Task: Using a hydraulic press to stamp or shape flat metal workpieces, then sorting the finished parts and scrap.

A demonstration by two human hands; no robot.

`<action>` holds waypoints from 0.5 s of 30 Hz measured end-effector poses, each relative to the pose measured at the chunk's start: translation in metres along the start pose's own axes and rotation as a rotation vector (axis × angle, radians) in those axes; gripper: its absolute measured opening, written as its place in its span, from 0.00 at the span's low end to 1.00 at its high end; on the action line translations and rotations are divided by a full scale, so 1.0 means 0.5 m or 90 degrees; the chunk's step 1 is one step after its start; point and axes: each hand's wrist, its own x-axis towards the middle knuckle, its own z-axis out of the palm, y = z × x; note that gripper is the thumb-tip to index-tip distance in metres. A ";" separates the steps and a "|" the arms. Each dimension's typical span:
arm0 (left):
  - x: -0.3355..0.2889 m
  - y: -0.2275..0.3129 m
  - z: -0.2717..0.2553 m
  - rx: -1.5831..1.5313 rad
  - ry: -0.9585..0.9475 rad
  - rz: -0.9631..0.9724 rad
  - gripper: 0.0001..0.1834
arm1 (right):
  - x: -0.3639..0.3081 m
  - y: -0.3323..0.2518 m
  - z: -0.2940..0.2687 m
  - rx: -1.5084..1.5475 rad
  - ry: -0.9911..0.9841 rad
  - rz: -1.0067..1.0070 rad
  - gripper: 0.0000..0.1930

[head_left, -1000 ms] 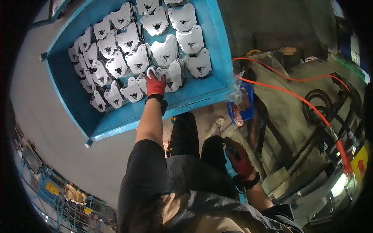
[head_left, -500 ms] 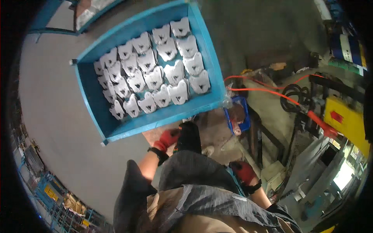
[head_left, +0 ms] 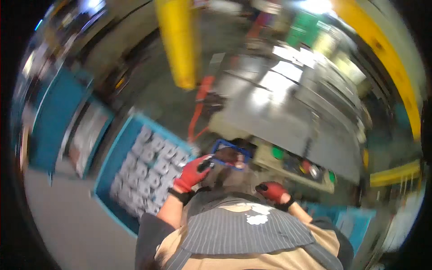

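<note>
So, found the plates (head_left: 148, 168) to the left of both hands, in rows inside the blue crate (head_left: 107, 173), too blurred for single outlines. Read the crate's long axis, with caution, as slanting from upper right to lower left; lost its lower right part behind the left arm (head_left: 171, 212). Judged the left hand (head_left: 193, 174) clearly nearer, red-gloved, in line with the crate's right side, with the right hand (head_left: 272, 192) well apart, near the upper edge of the apron (head_left: 252, 229). Could not tell touching from mere overlap at that side. Placed the basket (head_left: 217, 147), small and blue, just ahead of the left hand and farther from the right. Made out a dark patch on the left glove but no sure grip; could not tell wide from narrow, nor full from bare. Saw the right hand dark-tipped and seemingly curled; could not tell there either about anything held.

Noted grey floor (head_left: 54, 211) beside the crate and, ahead to the right, a grey table (head_left: 252, 114), bright with glare. Spotted a pale ledge (head_left: 266, 164) along its near side, a red hose (head_left: 196, 118) near the basket, and a yellow post (head_left: 177, 42) at the top.
</note>
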 end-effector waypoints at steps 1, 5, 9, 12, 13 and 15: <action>0.022 0.065 0.013 -0.066 -0.003 0.019 0.23 | -0.046 0.051 -0.006 0.033 0.017 0.036 0.20; 0.087 0.299 0.143 -0.123 -0.157 0.131 0.22 | -0.207 0.234 0.011 0.096 0.221 0.057 0.22; 0.120 0.355 0.336 -0.145 -0.307 0.172 0.23 | -0.336 0.326 0.030 0.149 0.318 0.151 0.21; 0.145 0.463 0.433 -0.126 -0.461 0.245 0.25 | -0.363 0.393 0.108 0.136 0.447 0.191 0.22; 0.152 0.483 0.464 -0.097 -0.494 0.290 0.26 | -0.363 0.412 0.138 0.122 0.491 0.206 0.23; 0.173 0.472 0.504 -0.047 -0.554 0.326 0.26 | -0.433 0.363 0.102 0.267 0.417 0.290 0.22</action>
